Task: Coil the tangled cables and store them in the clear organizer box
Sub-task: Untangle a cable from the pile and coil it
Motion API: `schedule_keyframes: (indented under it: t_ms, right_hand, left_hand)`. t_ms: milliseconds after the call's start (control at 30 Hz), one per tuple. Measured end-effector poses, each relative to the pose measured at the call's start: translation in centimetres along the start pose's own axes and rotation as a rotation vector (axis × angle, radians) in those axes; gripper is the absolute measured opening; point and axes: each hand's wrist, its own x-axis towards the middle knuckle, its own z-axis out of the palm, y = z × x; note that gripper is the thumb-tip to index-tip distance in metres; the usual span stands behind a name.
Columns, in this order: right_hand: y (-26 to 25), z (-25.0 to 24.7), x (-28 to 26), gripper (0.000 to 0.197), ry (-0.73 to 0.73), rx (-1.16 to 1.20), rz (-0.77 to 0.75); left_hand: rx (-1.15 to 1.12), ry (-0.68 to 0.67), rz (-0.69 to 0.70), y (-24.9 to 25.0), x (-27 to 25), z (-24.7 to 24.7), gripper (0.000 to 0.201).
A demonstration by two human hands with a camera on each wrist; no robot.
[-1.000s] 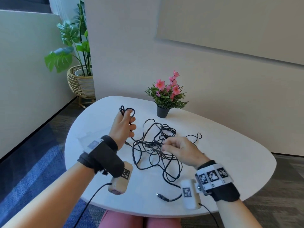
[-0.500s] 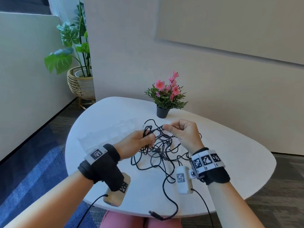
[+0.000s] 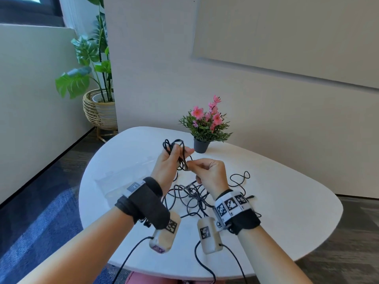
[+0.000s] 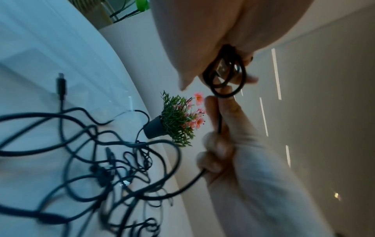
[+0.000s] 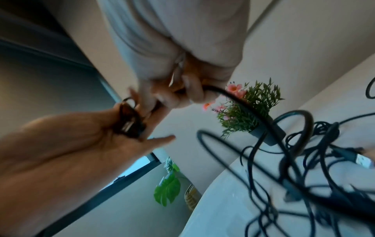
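A small coil of black cable (image 3: 176, 153) is gripped in the curled fingers of the left hand (image 3: 167, 167), raised above the table (image 3: 287, 193); a metal plug end (image 4: 222, 69) is seen among the loops (left wrist view). The strand running off the coil is pinched between thumb and fingers of the right hand (image 3: 209, 175), just right of the left. Beneath both hands the tangled cables (image 3: 190, 198) are spread on the white table. The clear organizer box (image 3: 121, 182) lies to the left of the tangle, faintly seen. A potted pink-flowered plant (image 3: 205, 125) stands at the far edge.
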Motion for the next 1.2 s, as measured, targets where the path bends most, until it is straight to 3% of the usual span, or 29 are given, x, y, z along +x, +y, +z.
schedule_keyframes:
  t_ms: [100,167,233,333,400,533,667,733,767,900,1033,1200]
  right_hand:
    - [-1.1,-0.9,1.4,0.013,-0.237,-0.124,0.021]
    - [-2.0,-1.9,2.1,0.016,-0.370,-0.185,0.040]
    - [-2.7,-3.1,2.8,0.017,-0.406,-0.205,0.062]
    - [-3.3,-4.6,3.7,0.013,-0.346,-0.326,-0.023]
    - [-3.8,-4.8,4.1,0.010,-0.326,-0.381,-0.078]
    - [-4.8,-3.2,5.2,0.015,-0.264,-0.435,-0.182]
    - [-5.6,-3.2,7.1,0.027,-0.362,-0.382,-0.030]
    - [-5.9,-3.7,7.9,0.025,-0.413,-0.334,0.010]
    - [-6.1,-3.8,8.0,0.024,-0.413,-0.323,0.010]
    - [-5.6,-3.7,8.1,0.017,-0.262,-0.291,-0.040]
    - [-4.4,-2.4,7.4,0.014,-0.134,-0.126,-0.052]
    - [-2.4,-0.9,6.2,0.022,-0.217,-0.243,-0.025]
  left_hand:
    - [-0.248,0.077,-0.010,2.0,1.7,0.3,0.027]
    - [-0.265,0.115,-0.018,3.1,2.5,0.1,0.023]
    - [-0.153,0.159,0.000,3.9,3.5,-0.7,0.023]
    - [0.134,0.161,0.015,4.1,5.1,-2.4,0.016]
    - [0.334,0.085,-0.043,3.7,5.7,-2.9,0.011]
    - [0.722,-0.150,-0.122,2.4,4.7,-2.1,0.028]
    - [0.842,-0.325,-0.104,2.7,3.4,-1.1,0.043]
    - [1.068,-0.363,-0.035,2.8,3.5,-1.1,0.036]
    - [1.075,-0.367,-0.036,3.0,3.6,-1.2,0.032]
    - [0.576,-0.362,-0.101,3.7,3.9,-1.8,0.025]
    - [0.090,-0.170,-0.142,3.1,3.7,-1.0,0.026]
    - [-0.274,0.059,-0.084,2.5,4.4,-0.7,0.025]
